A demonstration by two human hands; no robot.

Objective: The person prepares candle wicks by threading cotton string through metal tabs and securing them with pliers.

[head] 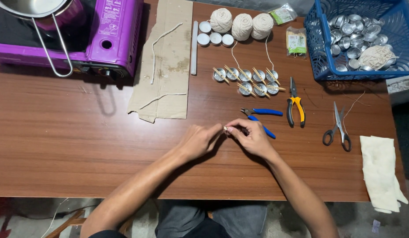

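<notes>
At the centre of the frame, the left hand (199,140) and right hand (250,135) meet fingertip to fingertip, both pinched on a tiny pale piece (225,128) between them, equally near each

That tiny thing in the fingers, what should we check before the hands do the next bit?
1. Tiny pale piece pinched between both hands: ok.
2. Left hand and right hand over the table, not past its edge: ok.
3. Blue-handled pliers close beside the right hand: ok.
4. Scissors lying flat, away from the fingers: ok.
5. What the piece is: cannot tell, too small.
</notes>
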